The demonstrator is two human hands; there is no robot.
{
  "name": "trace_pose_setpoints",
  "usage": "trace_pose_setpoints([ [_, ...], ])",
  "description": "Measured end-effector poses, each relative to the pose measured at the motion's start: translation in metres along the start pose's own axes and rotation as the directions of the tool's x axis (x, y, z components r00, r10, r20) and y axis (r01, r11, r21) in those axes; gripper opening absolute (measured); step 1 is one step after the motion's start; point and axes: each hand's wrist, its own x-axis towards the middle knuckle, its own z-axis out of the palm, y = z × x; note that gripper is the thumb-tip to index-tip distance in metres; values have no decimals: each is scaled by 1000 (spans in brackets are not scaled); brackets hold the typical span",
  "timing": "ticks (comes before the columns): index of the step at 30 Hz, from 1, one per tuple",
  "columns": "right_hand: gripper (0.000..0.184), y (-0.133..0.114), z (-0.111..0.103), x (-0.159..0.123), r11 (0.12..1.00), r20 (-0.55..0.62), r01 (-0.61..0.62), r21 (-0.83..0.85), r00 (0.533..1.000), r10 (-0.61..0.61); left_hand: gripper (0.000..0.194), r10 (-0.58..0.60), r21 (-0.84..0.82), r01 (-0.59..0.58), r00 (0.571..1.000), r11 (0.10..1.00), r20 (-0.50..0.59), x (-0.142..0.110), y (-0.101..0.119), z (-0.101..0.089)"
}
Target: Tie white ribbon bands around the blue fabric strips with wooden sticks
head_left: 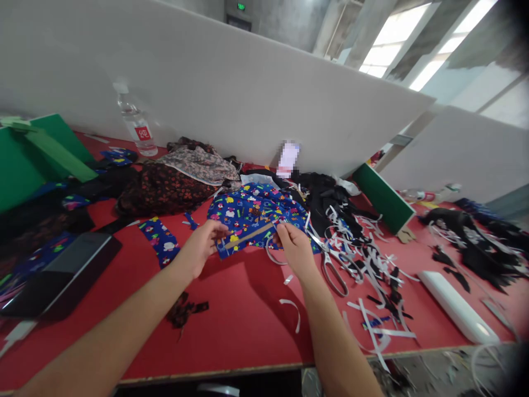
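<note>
Two bare forearms (136, 311) slant inward over the near edge of the red desk (248, 336), fingertips turned towards each other. One dark scrap (179, 315) lies nearer than the left grip (202, 242); one curled white strip (298, 317) lies nearer than the right grip (293, 245). Both grips hold one blue printed cloth (264, 201) at its near edge, one tan strip (250, 235) running between them, fingers covering the corners. Right of the right grip lies one pair of scissors (325, 248), crowded by offcuts (380, 286) too tangled to count. One blue printed piece (160, 238) lies left of the left grip. Beyond the grips come heaped floral fabric (165, 184), one leaning phone (287, 159) and one upright bottle (138, 127).
</note>
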Motion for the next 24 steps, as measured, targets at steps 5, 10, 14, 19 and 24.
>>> trace_pose_setpoints([
  [5, 36, -8, 4, -6, 964, 328, 219, -149, 931, -160, 36, 95, 259, -149, 973, 954, 212, -6, 6, 0],
  [10, 30, -11, 16, -11, 917, 454, 340, -208, 864, -217, 30, 103, 436, -275, 920, 857, 378, -16, -5, 7],
  [14, 29, -9, 19, -12, 904, 484, 368, -217, 845, -228, 28, 147, 508, -319, 925, 800, 349, -18, -13, 7],
  [19, 26, -10, 23, -13, 915, 472, 346, -209, 855, -215, 24, 189, 593, -344, 932, 728, 310, -20, -14, 9],
  [24, 28, -13, 27, -14, 946, 392, 282, -159, 898, -201, 22, 244, 566, -353, 934, 746, 260, -25, -15, 15],
])
